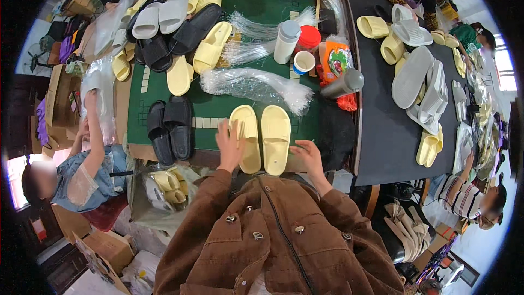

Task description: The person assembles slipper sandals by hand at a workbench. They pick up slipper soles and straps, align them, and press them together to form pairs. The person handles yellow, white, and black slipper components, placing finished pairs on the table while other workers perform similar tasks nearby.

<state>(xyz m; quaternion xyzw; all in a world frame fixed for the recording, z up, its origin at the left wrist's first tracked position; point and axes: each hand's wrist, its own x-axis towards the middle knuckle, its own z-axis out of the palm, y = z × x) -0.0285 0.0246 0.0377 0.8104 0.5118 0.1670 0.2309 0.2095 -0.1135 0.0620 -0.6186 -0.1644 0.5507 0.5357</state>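
Note:
Two pale yellow slide slippers lie side by side at the near edge of the green table, toes pointing away from me: a left slipper point(245, 139) and a right slipper point(275, 139). My left hand point(230, 143) is at the outer side of the left slipper, fingers spread, its fingertips close to the strap. My right hand point(308, 155) hovers just right of the other slipper, fingers apart with nothing between them. A pair of black slippers point(170, 130) rests to the left. Beyond the yellow pair lies a bundle of clear plastic strands point(256, 88).
Mixed slippers point(158, 16) pile up at the far left. A grey-lidded cup point(286, 42), red-lidded container point(309, 38), paper cup point(303, 62) and grey bottle point(344, 83) stand or lie right of centre. A black table point(382, 147) holds more slippers. Other people work around both tables.

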